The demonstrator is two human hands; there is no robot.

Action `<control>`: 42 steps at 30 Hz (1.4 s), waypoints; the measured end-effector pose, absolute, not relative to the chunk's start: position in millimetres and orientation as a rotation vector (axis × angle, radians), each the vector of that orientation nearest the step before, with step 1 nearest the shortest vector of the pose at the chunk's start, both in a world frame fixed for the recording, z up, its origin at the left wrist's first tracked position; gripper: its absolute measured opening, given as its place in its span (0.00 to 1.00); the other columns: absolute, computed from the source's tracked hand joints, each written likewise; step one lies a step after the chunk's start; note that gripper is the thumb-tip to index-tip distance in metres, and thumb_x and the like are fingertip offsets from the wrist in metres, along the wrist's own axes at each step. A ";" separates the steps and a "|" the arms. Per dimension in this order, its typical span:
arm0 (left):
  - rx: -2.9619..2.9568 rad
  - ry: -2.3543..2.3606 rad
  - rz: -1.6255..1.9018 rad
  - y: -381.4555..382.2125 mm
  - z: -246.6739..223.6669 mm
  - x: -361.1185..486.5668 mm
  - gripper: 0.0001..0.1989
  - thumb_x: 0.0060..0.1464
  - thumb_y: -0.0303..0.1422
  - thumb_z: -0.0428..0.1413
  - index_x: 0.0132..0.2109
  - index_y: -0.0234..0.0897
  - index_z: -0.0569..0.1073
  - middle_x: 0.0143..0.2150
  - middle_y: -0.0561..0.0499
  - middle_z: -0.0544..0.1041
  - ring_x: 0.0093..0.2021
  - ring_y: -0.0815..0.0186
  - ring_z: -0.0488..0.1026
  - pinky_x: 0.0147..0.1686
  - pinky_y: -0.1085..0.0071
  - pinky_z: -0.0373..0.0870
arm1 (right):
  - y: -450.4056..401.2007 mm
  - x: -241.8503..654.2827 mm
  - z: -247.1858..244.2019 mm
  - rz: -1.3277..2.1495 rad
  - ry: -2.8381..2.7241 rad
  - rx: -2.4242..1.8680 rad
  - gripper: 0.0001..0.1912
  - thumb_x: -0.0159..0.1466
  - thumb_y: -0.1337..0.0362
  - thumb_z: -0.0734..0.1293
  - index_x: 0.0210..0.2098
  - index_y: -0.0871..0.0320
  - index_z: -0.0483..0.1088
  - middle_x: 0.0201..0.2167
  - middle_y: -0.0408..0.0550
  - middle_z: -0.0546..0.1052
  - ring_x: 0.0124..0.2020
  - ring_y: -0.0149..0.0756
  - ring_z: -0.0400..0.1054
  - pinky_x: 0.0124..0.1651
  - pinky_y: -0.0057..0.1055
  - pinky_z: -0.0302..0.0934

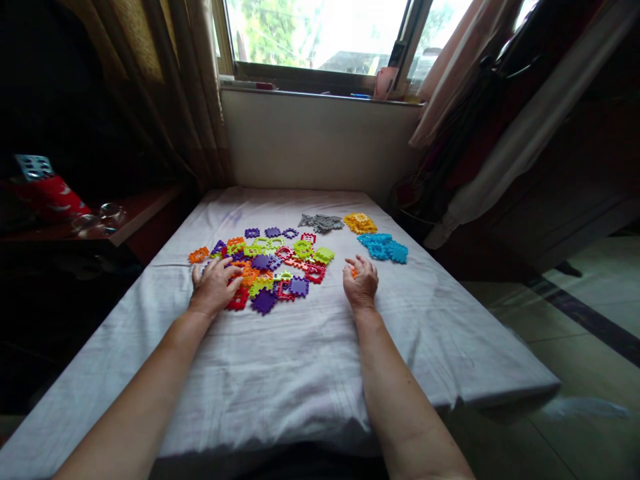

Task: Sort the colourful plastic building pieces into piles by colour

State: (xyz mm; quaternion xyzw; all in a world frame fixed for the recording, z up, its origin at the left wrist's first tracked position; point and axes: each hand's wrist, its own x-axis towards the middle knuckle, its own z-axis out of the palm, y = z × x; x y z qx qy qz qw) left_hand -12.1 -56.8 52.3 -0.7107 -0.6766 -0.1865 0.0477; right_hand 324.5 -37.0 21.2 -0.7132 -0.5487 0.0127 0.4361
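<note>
Pile of mixed-color interlocking pieces (264, 262) on white cloth (280, 360); at its left edge, left hand (214, 285) with fingers loosely spread; pinched in right hand (361, 281), apart from pile, orange piece (354, 273), near blue pieces (383, 247).

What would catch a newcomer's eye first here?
Likely the colourful jumble of pieces on the pale cloth, the left hand at its left side. Beyond the right hand, holding an orange piece, lie a grey pile, a yellow pile and a blue pile. The bright window at the top draws the eye too.
</note>
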 end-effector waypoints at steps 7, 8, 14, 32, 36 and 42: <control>-2.479 -1.732 -0.748 -80.1 55.0 46.4 0.12 0.62 0.37 0.51 0.48 0.49 0.78 0.62 0.49 0.73 0.67 0.54 0.63 0.67 0.44 0.49 | -46.8 289.1 20.5 0.625 -1.525 -1.334 0.15 0.65 0.56 0.64 0.46 0.54 0.77 0.35 0.45 0.83 0.35 0.35 0.76 0.42 0.31 0.69; -2.527 -1.686 -0.732 -82.7 52.7 55.7 0.12 0.62 0.37 0.51 0.48 0.49 0.78 0.62 0.49 0.73 0.67 0.55 0.63 0.67 0.43 0.49 | -48.3 282.6 18.3 0.728 -1.543 -1.262 0.16 0.64 0.55 0.66 0.47 0.54 0.76 0.34 0.44 0.83 0.34 0.35 0.76 0.41 0.30 0.70; -2.616 -1.555 -0.698 -87.4 38.2 80.7 0.12 0.63 0.36 0.51 0.49 0.48 0.77 0.64 0.48 0.72 0.66 0.56 0.64 0.67 0.43 0.50 | -48.6 265.1 10.6 1.006 -1.483 -1.039 0.16 0.57 0.53 0.70 0.39 0.57 0.77 0.32 0.44 0.82 0.32 0.33 0.75 0.39 0.29 0.70; -2.002 -2.277 -0.553 -75.2 28.7 13.0 0.21 0.56 0.48 0.53 0.52 0.45 0.78 0.67 0.41 0.67 0.68 0.45 0.58 0.66 0.41 0.49 | -31.5 361.5 13.1 0.103 -1.168 -1.907 0.18 0.57 0.61 0.62 0.40 0.57 0.80 0.39 0.52 0.81 0.40 0.42 0.73 0.46 0.35 0.66; -2.030 -2.281 -0.523 -77.8 30.0 13.7 0.20 0.56 0.46 0.53 0.52 0.47 0.78 0.67 0.43 0.67 0.69 0.46 0.58 0.66 0.42 0.50 | -29.7 360.0 11.3 0.033 -1.188 -1.904 0.19 0.59 0.63 0.62 0.45 0.61 0.79 0.45 0.58 0.79 0.48 0.47 0.70 0.55 0.42 0.63; -2.002 -2.346 -0.424 -75.1 25.8 6.5 0.24 0.52 0.45 0.55 0.56 0.48 0.76 0.70 0.43 0.62 0.71 0.43 0.53 0.66 0.38 0.46 | -27.3 354.9 6.4 0.107 -1.276 -1.803 0.16 0.59 0.64 0.61 0.40 0.59 0.79 0.44 0.55 0.78 0.49 0.44 0.70 0.57 0.41 0.62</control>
